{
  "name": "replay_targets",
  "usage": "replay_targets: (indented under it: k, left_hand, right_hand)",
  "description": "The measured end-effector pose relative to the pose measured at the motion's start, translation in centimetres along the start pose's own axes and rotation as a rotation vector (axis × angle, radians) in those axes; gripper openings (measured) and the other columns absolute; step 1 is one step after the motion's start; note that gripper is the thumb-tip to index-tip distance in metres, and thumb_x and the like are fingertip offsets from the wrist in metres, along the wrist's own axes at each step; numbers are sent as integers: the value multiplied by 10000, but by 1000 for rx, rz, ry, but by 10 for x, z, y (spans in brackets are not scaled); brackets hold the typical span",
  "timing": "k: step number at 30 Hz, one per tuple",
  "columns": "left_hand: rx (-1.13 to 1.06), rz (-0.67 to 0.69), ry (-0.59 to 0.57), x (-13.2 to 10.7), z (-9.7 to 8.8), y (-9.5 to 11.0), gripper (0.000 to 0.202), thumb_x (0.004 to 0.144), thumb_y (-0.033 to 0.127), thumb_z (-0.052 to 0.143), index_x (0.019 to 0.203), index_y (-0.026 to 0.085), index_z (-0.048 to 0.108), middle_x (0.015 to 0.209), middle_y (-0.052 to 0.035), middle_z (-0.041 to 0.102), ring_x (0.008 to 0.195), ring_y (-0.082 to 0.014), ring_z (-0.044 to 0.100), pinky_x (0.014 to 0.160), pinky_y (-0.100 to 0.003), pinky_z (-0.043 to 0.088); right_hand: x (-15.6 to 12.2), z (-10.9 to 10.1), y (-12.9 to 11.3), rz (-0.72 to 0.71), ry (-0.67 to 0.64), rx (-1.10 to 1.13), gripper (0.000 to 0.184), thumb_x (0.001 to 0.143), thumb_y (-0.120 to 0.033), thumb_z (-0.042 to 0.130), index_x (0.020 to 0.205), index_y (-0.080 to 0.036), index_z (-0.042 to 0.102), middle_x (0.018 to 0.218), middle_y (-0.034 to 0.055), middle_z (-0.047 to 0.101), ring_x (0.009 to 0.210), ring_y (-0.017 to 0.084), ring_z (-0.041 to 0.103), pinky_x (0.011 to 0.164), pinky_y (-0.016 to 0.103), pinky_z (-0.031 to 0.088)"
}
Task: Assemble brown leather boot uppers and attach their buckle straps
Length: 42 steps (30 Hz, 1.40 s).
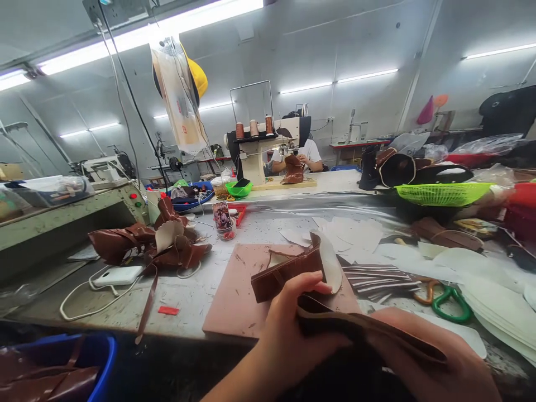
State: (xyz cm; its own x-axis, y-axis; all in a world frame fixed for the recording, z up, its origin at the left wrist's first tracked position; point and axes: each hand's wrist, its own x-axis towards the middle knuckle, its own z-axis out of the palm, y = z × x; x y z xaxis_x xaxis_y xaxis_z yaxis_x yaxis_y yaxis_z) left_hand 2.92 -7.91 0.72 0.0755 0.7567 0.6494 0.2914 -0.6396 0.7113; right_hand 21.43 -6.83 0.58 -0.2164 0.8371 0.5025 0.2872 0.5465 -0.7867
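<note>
Fingers of the left hand [288, 326] and right hand [446, 349] grasp a brown leather piece [360, 324] at the near side of the pink board [234, 296]; a green handle [454, 319] lies rightward.

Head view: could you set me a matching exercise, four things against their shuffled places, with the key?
Things
1. folded brown leather piece
2. flat pink rectangular board
3. green loop-shaped handle
4. white rectangular device

Places
A. picture right, beside pale sheets
B. between the left hand and the right hand
C. picture left, beside a white cable
D. mid-picture, on the grey table

Pairs: 1-B; 2-D; 3-A; 4-C
</note>
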Motion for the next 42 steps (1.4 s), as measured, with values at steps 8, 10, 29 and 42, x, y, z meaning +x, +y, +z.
replay_targets:
  k: [8, 10, 29, 42]
  left_hand:
    - [135, -9, -67, 3, -4, 0, 294, 646, 202, 764, 732, 189, 483, 1016, -44, 610, 920, -184, 603, 728, -262, 504]
    - [117, -54, -172, 5, -7, 4, 273, 656, 175, 751, 646, 172, 478, 922, -31, 635, 822, -155, 616, 683, -230, 499]
    - [17, -221, -397, -5, 0, -3, 78, 774, 189, 628, 705, 152, 632, 912, -60, 624, 772, -130, 607, 681, -195, 483]
    - [115, -139, -368, -5, 6, -3, 117, 721, 67, 591, 627, 137, 589, 762, -32, 607, 622, -91, 556, 561, -152, 425]
  right_hand:
    - [10, -1, -5, 190, -47, 144, 96, 697, -293, 639, 761, -226, 665, 683, -21, 658, 622, 161, 600, 602, 230, 497]
    - [10, -3, -4, 206, -110, 214, 133, 693, -297, 644, 798, -217, 661, 714, -14, 655, 662, 165, 600, 614, 230, 488]
    - [-7, -2, 28, -106, -140, -22, 412, 737, -358, 690, 1083, -243, 500, 1003, 41, 616, 816, 181, 612, 648, 243, 500]
    - [18, -39, 3, -512, -495, -671, 112, 737, -108, 563, 722, -218, 550, 676, -7, 606, 553, 171, 554, 523, 275, 438]
